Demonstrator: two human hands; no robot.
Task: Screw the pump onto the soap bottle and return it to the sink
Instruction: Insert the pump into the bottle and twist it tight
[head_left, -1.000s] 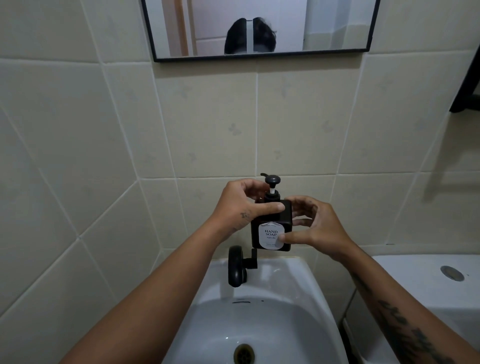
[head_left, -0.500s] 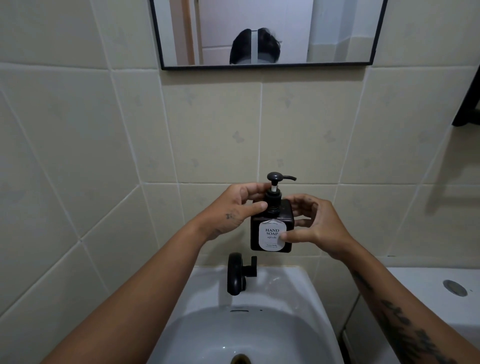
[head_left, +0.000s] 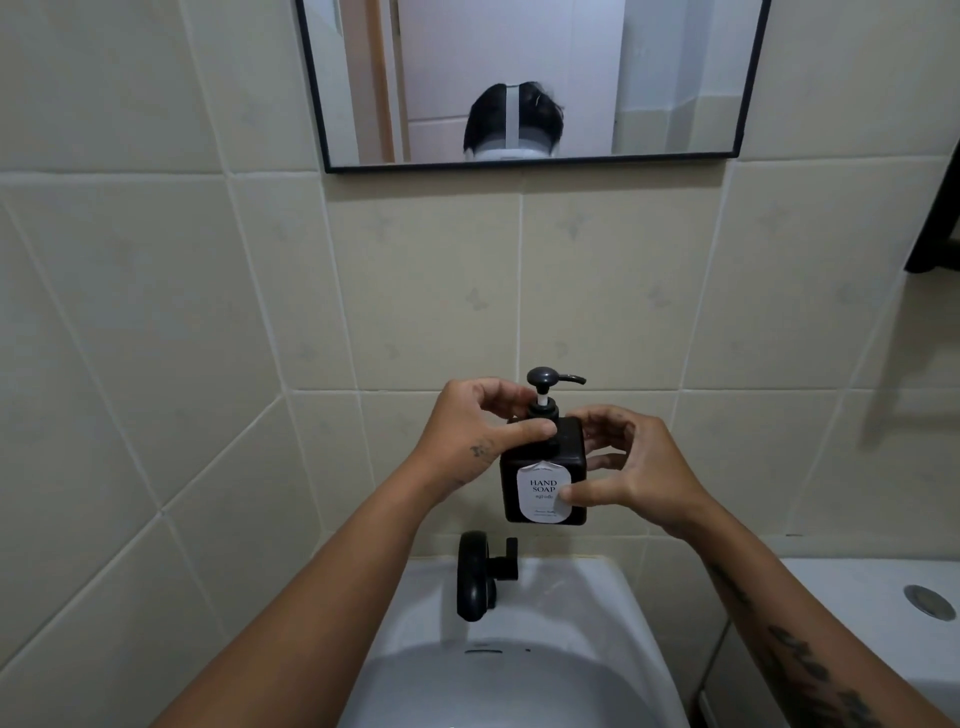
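A square black soap bottle (head_left: 524, 467) with a white "HAND SOAP" label is held in the air above the white sink (head_left: 587, 597), in front of the tiled wall. Its black pump (head_left: 545, 382) stands on the bottle's neck, nozzle pointing right. My left hand (head_left: 480, 428) pinches the pump's collar between thumb and fingers. My right hand (head_left: 631, 467) grips the bottle's right side, thumb pressed on the label. The bottle's back is hidden.
A black tap (head_left: 480, 574) sticks out over the sink basin just below the bottle. A white toilet tank lid (head_left: 857, 597) with a metal flush button lies at the right. A black-framed mirror (head_left: 530, 163) hangs above; a black fixture (head_left: 935, 228) sits at the right edge.
The pump's nozzle has turned from pointing left to pointing right. The view has tilted up slightly; both hands keep their hold.
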